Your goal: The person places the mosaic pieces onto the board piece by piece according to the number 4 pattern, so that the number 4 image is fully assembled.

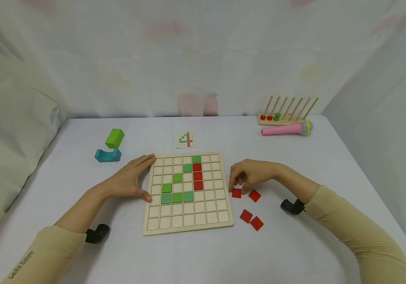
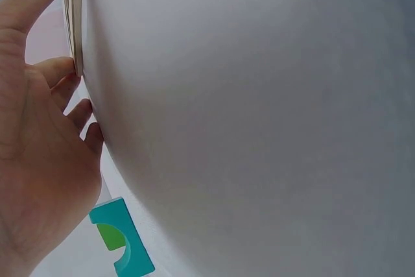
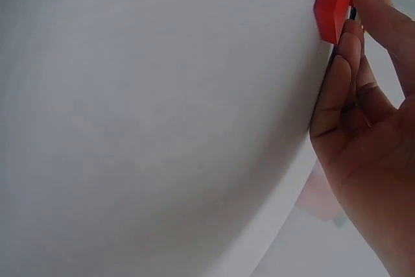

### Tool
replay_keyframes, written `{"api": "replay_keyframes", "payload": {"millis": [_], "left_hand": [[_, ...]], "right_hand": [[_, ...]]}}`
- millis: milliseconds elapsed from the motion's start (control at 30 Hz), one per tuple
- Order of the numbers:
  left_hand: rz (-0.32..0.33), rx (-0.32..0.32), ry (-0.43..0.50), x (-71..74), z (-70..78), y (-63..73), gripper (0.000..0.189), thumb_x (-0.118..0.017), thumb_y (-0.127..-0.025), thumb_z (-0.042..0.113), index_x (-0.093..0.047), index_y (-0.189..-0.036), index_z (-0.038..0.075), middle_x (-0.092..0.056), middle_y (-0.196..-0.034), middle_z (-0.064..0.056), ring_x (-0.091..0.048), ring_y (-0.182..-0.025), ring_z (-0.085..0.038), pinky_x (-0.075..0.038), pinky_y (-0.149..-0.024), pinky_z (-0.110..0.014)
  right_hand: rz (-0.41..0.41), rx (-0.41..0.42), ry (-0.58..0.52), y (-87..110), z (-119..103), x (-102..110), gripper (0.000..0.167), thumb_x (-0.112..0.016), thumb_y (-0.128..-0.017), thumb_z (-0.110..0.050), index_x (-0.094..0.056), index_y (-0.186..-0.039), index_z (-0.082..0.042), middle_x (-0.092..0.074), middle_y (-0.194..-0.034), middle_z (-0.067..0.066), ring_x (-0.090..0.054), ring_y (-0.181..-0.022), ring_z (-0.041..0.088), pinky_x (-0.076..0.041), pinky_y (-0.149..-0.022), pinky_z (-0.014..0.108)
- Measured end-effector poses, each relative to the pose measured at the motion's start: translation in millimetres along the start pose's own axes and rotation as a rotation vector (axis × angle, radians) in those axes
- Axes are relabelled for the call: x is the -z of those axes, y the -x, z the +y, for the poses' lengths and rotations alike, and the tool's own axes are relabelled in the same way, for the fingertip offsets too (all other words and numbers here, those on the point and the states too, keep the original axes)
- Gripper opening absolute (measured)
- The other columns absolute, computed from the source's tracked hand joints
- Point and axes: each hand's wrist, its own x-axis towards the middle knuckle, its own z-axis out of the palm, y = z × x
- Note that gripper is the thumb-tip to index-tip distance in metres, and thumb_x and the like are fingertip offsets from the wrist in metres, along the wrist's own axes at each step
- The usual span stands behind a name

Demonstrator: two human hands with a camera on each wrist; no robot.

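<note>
A wooden grid board [image 1: 189,228] lies mid-table, with green tiles [image 1: 177,197] in a diagonal and a row, and red tiles [image 1: 197,176] in a column. My left hand [image 1: 126,179] rests along its left edge, fingers spread, fingertips at the far corner and thumb on the rim. Beyond the board's right edge, my right hand [image 1: 254,173] pinches a loose red square tile [image 1: 236,193] between thumb and index finger, close to the table. Another red tile [image 1: 254,195] lies beside the thumb, seen large in the right wrist view [image 3: 332,4]. Two more red tiles [image 1: 246,215] lie nearer.
Behind the board lies a small pattern card [image 1: 186,140]. A green block [image 1: 114,138] and a teal arch block [image 1: 108,155] sit at the left. A pink toy microphone [image 1: 282,129] and a pegged wooden stand [image 1: 277,122] with beads are at the back right.
</note>
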Motion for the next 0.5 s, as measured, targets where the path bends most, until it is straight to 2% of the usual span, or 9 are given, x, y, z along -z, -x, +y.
{"api": "replay_keyframes", "payload": {"millis": [333,500], "left_hand": [[-0.001,0.002,0.001,1.2,1.4,0.6,0.135,-0.086,-0.054,0.065,-0.021,-0.158,0.009,-0.018,-0.167,-0.012,-0.014,-0.153,-0.044,-0.020,-0.119,-0.066],[0.003,0.002,0.001,0.5,0.3,-0.1,0.135,-0.086,-0.053,0.065,-0.022,-0.158,0.009,-0.018,-0.167,-0.012,-0.014,-0.153,-0.044,-0.020,-0.120,-0.066]], "right_hand": [[0.000,0.023,0.029,-0.9,2.0,-0.7,0.030,-0.079,-0.078,-0.003,-0.077,-0.097,-0.025,-0.062,-0.093,-0.001,-0.057,-0.082,0.013,-0.050,-0.070,0.020],[0.013,0.010,0.025,-0.7,0.9,-1.5,0.026,-0.080,-0.077,-0.003,-0.074,-0.094,-0.022,-0.060,-0.089,-0.001,-0.056,-0.080,0.011,-0.050,-0.069,0.021]]}}
